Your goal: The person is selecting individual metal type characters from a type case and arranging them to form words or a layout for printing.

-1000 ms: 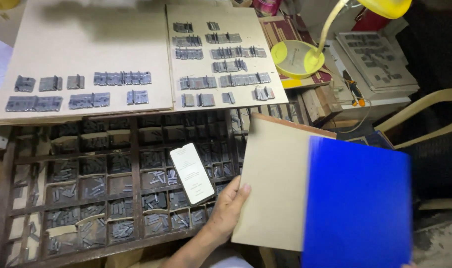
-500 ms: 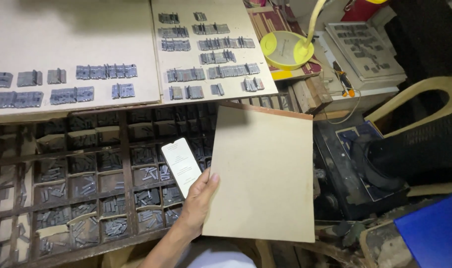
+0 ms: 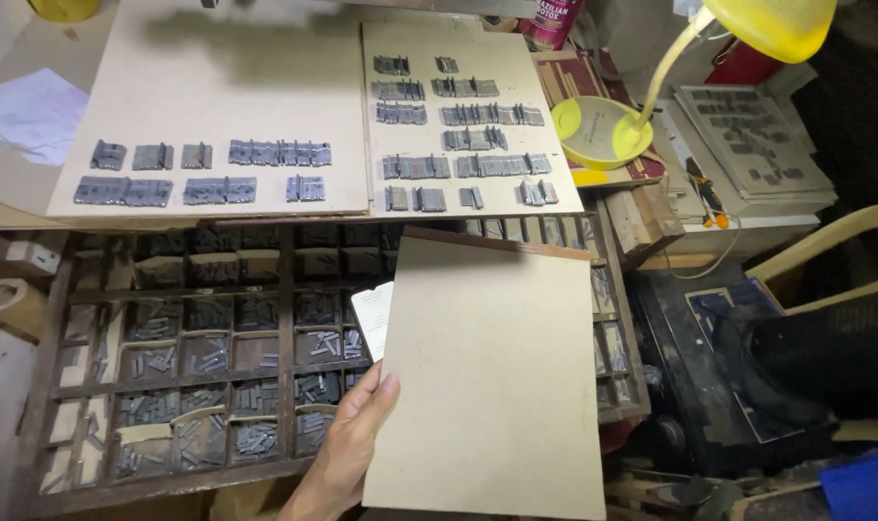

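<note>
From the head camera, one hand (image 3: pixel 347 446) comes up from the near edge and grips the left edge of a plain tan cardboard sheet (image 3: pixel 492 376), thumb lying on its face and the fingers curled behind it; from its placing I take it for the left hand, and the other hand is not in sight. The cardboard sheet is a tall rectangle, bare and unmarked, held flat and slightly tilted over the right part of a dark wooden type case (image 3: pixel 169 357), whose small compartments hold grey metal type. A small white card (image 3: pixel 372 318) peeks out from behind the sheet's left edge, just above the hand; whether the fingers also hold it I cannot tell. Beyond the case, farther off, two larger tan boards lie side by side on the table: the left board (image 3: pixel 207 87) carries two short rows of grey type blocks, the right board (image 3: pixel 497 68) carries several rows of them. To the far right stands a yellow desk lamp (image 3: pixel 603 130) with a round base and a bent neck, its shade at the top edge. Beside it lies a pale slab (image 3: pixel 753 145) with more type. A red can (image 3: pixel 553 21) with a label stands at the far edge, and a crumpled white paper (image 3: pixel 34 111) lies far left.
</note>
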